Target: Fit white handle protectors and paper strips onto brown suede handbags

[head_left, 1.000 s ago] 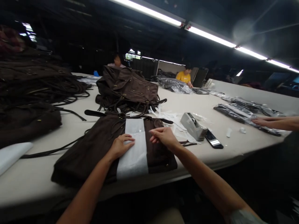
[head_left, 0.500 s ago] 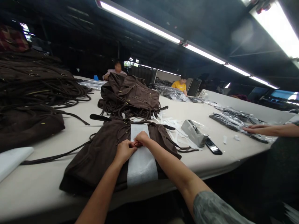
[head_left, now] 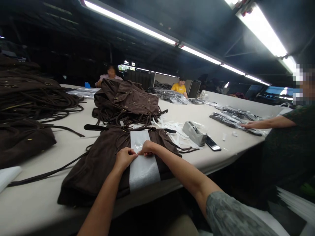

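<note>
A dark brown bag [head_left: 98, 167] lies at the table's front edge with a white paper band [head_left: 144, 172] across its middle. On the band's left side rests my left hand [head_left: 125, 158], thumb and fingers pressed together at the paper. My right hand [head_left: 147, 148] is closed, its fingertips on the band close beside the left ones. Shiny clear tape [head_left: 137, 146] shows on the paper just above the fingertips. Whether either hand pinches anything small cannot be made out.
Behind the bag is a stack of brown bags [head_left: 133, 98]; more are piled at left [head_left: 27, 95]. A tape dispenser [head_left: 194, 133], phone [head_left: 213, 143] and white strips [head_left: 172, 127] lie right. A person's hand [head_left: 248, 125] touches plastic-wrapped goods [head_left: 226, 119].
The view has swung right, showing more of the person there. My hands have drawn slightly apart, and shiny tape on the band has come into sight.
</note>
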Tool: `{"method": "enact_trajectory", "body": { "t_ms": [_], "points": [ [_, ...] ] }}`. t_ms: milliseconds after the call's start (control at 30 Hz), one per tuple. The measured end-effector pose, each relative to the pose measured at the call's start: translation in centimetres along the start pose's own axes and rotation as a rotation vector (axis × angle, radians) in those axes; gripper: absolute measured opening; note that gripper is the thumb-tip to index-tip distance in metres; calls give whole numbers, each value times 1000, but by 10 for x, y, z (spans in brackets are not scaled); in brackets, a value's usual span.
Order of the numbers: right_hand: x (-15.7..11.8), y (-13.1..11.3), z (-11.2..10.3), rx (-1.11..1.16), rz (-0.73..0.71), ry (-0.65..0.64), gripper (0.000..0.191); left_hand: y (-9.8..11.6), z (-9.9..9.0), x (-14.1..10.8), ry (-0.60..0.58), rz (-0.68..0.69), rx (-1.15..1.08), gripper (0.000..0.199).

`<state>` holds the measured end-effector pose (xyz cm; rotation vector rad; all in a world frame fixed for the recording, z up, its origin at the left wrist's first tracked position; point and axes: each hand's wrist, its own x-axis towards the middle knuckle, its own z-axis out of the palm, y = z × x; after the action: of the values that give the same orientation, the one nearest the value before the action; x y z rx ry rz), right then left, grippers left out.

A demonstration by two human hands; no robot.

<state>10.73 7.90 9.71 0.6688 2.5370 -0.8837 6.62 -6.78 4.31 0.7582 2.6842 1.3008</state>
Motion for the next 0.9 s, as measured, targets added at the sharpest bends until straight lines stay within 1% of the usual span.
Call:
{"method": "enact_trajectory", "body": {
  "t_ms": [100, 167, 200, 267, 333, 367, 400, 433, 500, 567, 633, 700, 733, 800, 867, 900],
  "points": [
    [-45, 28, -4, 183, -153, -23, 18, 0, -1, 0, -16, 49, 19, 12],
    [-75, 53, -7, 359, -291, 46, 11, 1, -2, 0, -24, 78, 35, 14],
    [-89, 66, -8, 446, -359, 115, 11, 2, -2, 0, -27, 88, 45, 15],
    [-113, 90, -10, 542, -467, 318, 10, 3, -1, 0, -31, 98, 67, 18],
    [-127, 109, -9, 475, -528, 534, 10, 3, 1, -1, -36, 97, 96, 21],
    [-131, 117, -6, 399, -571, 616, 11, 2, 2, -2, -39, 95, 112, 22],
    [-132, 124, -1, 309, -631, 669, 14, 2, 3, -3, -42, 95, 128, 24],
    [-132, 131, 7, 213, -699, 697, 20, 2, 4, -5, -44, 97, 146, 26],
    [-129, 143, 29, 27, -799, 708, 33, 2, 7, -8, -44, 106, 180, 30],
    [-123, 155, 55, -105, -798, 728, 41, 3, 8, -12, -40, 125, 210, 33],
    [-117, 163, 77, -144, -755, 779, 47, 6, 8, -15, -34, 150, 235, 34],
    [-115, 168, 88, -133, -745, 829, 49, 10, 8, -17, -26, 178, 255, 33],
    [-116, 168, 89, -116, -756, 846, 48, 11, 8, -19, -20, 192, 265, 32],
    [-124, 168, 82, -40, -816, 870, 39, 16, 5, -25, 4, 224, 285, 31],
    [-137, 168, 65, 96, -873, 913, 27, 21, -3, -38, 47, 258, 304, 30],
    [-145, 169, 55, 168, -880, 952, 23, 24, -10, -46, 94, 281, 323, 29]
  ]
}}
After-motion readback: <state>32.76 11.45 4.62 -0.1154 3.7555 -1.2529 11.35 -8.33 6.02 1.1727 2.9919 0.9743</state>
